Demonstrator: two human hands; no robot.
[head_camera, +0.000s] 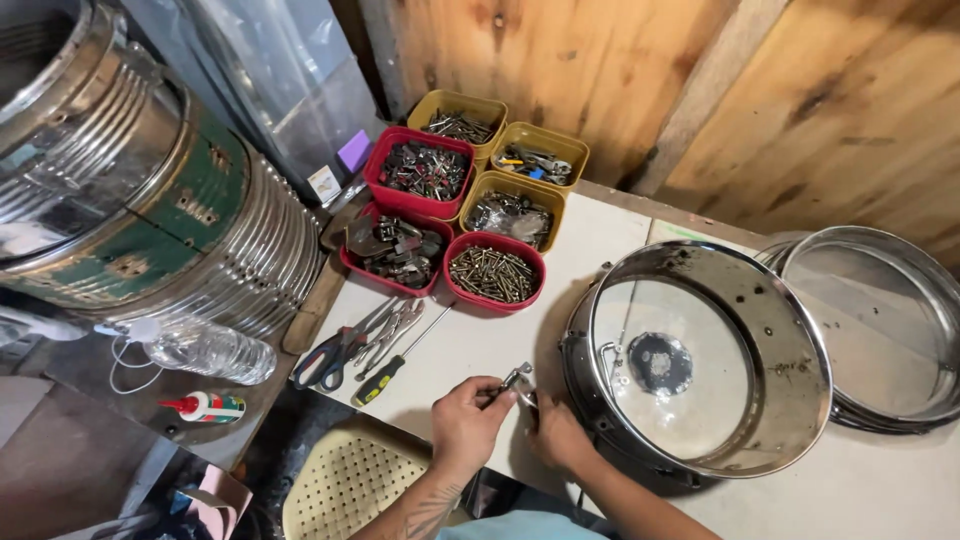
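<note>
While hands (515, 420) grip lug (517, 378) | drum (800, 400) beside; 6 tubs (470, 215) behind

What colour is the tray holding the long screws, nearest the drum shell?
Red: the tray of long screws is a red tub, seen clearly in the head view.

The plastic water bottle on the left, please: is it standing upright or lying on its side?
On its side. The water bottle lies lengthwise on the dark surface, capped end pointing left, beside the stacked metal drum shells.

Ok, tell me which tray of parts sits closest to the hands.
The red tray of screws, front right of the cluster; the other red and yellow trays sit farther back.
</note>
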